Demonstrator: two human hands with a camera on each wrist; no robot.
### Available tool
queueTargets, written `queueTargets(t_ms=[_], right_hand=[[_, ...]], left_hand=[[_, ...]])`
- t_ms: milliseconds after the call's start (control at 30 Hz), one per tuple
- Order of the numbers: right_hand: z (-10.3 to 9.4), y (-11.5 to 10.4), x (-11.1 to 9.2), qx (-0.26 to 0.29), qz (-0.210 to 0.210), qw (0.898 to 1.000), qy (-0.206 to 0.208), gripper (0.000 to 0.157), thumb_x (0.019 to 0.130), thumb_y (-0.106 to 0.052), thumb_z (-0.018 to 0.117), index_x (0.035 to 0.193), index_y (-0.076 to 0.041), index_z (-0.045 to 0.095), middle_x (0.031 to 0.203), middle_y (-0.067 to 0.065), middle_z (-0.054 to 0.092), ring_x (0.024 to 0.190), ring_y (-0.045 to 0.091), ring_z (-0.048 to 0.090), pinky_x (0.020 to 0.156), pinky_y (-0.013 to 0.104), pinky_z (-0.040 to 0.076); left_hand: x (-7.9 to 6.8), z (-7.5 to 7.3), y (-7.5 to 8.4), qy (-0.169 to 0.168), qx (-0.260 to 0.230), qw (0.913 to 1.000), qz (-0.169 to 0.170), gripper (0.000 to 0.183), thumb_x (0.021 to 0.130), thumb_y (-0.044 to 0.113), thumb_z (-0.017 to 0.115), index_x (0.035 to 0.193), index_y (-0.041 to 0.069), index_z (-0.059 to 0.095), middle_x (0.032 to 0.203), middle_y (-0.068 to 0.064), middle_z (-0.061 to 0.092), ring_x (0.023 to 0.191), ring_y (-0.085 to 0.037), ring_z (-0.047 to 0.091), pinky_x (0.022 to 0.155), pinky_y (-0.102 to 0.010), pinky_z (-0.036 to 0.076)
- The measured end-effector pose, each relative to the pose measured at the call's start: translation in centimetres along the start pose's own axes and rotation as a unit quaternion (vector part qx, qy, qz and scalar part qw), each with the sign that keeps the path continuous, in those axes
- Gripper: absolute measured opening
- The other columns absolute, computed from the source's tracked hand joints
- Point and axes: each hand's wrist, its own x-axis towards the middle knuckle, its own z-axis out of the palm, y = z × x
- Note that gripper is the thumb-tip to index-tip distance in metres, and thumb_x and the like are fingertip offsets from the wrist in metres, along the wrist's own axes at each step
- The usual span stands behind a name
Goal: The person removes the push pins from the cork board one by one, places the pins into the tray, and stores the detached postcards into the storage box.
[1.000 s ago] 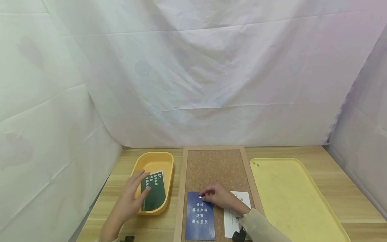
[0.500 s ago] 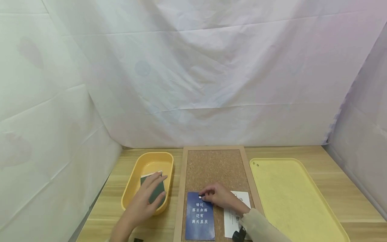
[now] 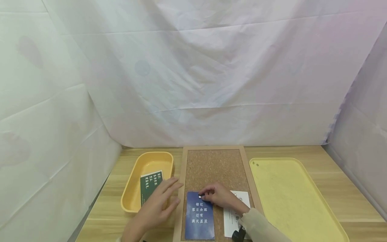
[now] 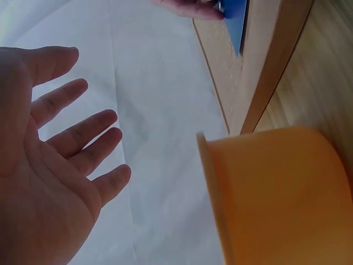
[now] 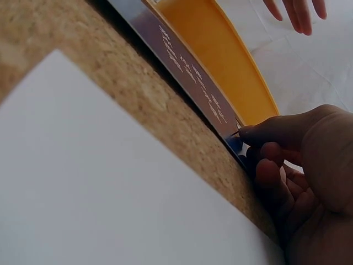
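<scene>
A blue card (image 3: 199, 218) with white lettering lies on the lower left of the cork board (image 3: 214, 168). At its top edge my right hand (image 3: 219, 196) pinches a small shiny push pin (image 3: 200, 197) between thumb and fingers; the right wrist view shows the thumb (image 5: 265, 128) right at the card. My left hand (image 3: 155, 206) hangs over the right rim of the yellow-orange bin (image 3: 128, 188), fingers spread and holding nothing, as the left wrist view confirms. Inside the bin is a dark green card (image 3: 148, 188), partly hidden by that hand.
A white card (image 3: 228, 222) lies on the board under my right forearm, partly covered. To the right of the board sits a flat yellow tray (image 3: 290, 195) with two small marks at its corner. White cloth (image 3: 196, 84) hangs behind the wooden table (image 3: 102, 208).
My left hand has moved right, from above the green card to the gap between bin and board. The bin's left side and the green lettering show again. My right hand keeps its place.
</scene>
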Motion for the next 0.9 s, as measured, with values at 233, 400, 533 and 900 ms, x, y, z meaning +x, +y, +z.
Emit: queueTargets(t_ms=[233, 400, 533, 900], right_hand=[[-0.1, 0.0, 0.0, 0.0, -0.007, 1.0, 0.002, 0.015, 0.09, -0.013, 0.072, 0.104, -0.014, 0.078, 0.072, -0.009, 0.062, 0.058, 0.004, 0.054, 0.051, 0.02, 0.047], [-0.1, 0.1, 0.0, -0.003, -0.015, 1.0, 0.002, 0.016, 0.089, -0.013, 0.072, 0.104, -0.016, 0.078, 0.072, -0.008, 0.062, 0.057, 0.003, 0.054, 0.051, 0.02, 0.046], [-0.2, 0.1, 0.0, -0.007, -0.015, 1.0, 0.0, 0.016, 0.089, -0.013, 0.072, 0.104, -0.018, 0.078, 0.072, -0.009, 0.062, 0.057, 0.003, 0.053, 0.051, 0.019, 0.046], [-0.2, 0.1, 0.1, 0.001, -0.007, 1.0, -0.003, 0.016, 0.09, -0.014, 0.071, 0.104, -0.018, 0.078, 0.07, -0.009, 0.063, 0.054, 0.003, 0.052, 0.049, 0.018, 0.043]], left_hand=[[0.1, 1.5, 0.7, -0.035, 0.002, 0.9993, 0.015, 0.057, 0.086, 0.018, 0.075, 0.14, 0.017, 0.056, 0.145, -0.008, 0.053, 0.133, -0.031, 0.05, 0.108, -0.053, 0.042], [-0.1, 2.5, 1.5, -0.099, -0.011, 0.995, 0.004, 0.05, 0.094, 0.026, 0.067, 0.142, 0.019, 0.054, 0.15, -0.006, 0.048, 0.138, -0.03, 0.045, 0.109, -0.052, 0.041], [-0.3, 3.1, 2.0, -0.146, -0.021, 0.989, 0.007, 0.05, 0.098, 0.029, 0.063, 0.145, 0.02, 0.051, 0.153, -0.007, 0.045, 0.14, -0.029, 0.043, 0.111, -0.054, 0.038], [-1.0, 4.4, 2.3, -0.232, -0.018, 0.9722, 0.028, 0.049, 0.102, 0.037, 0.054, 0.148, 0.023, 0.047, 0.154, -0.011, 0.043, 0.142, -0.032, 0.04, 0.111, -0.055, 0.037]])
